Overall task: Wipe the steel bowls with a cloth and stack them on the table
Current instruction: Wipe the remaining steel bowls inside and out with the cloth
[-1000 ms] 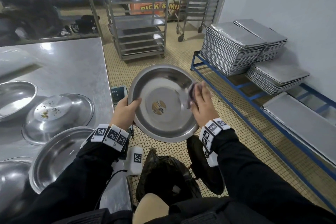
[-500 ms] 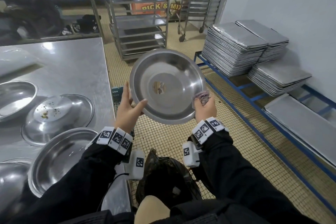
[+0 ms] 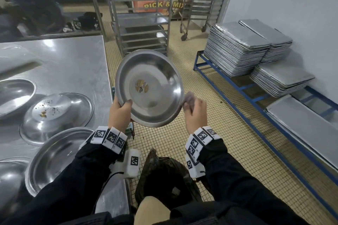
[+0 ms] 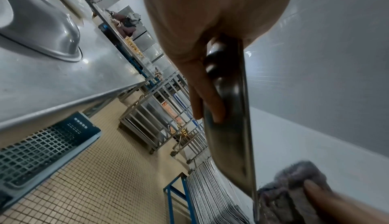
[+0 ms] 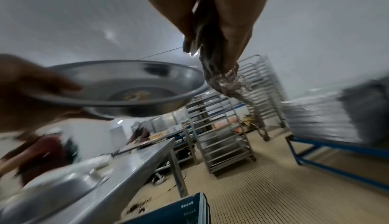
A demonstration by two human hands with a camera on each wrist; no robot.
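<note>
Hands first: the left hand point(image 3: 119, 110) grips the near-left rim of a steel bowl point(image 3: 149, 87), thumb over the inside edge and fingers point(image 4: 212, 106) curled behind the underside, holding it tilted over the tiled floor point(image 3: 210, 133) at centre frame. The right hand point(image 3: 194, 113) is closed round a bunched grey cloth point(image 3: 189, 99), which touches the outer edge of the bowl's rim at its right side; in the right wrist view the cloth point(image 5: 223, 78) hangs from the pinch just beside the rim. Half a second ago the bowl was higher in the frame and the cloth hand sat under its lower right edge; now the bowl has dropped and tipped so its round label point(image 3: 141, 86) faces the camera more squarely, and a second ago the cloth was inside the bowl, against its right wall. To the left, on the steel table point(image 3: 69, 56), four other bowls lie unmoved: one upside down with crumbs on its base point(image 3: 56, 113), one upright below it point(image 3: 54, 157), and two more cut by the left edge point(image 3: 12, 95) point(image 3: 9, 175). A dark bag point(image 3: 164, 175) sits at bottom centre. Stacked trays point(image 3: 236, 47) rest on a blue rack point(image 3: 243, 87) at right, and wheeled shelf racks point(image 3: 140, 11) stand at upper centre.
</note>
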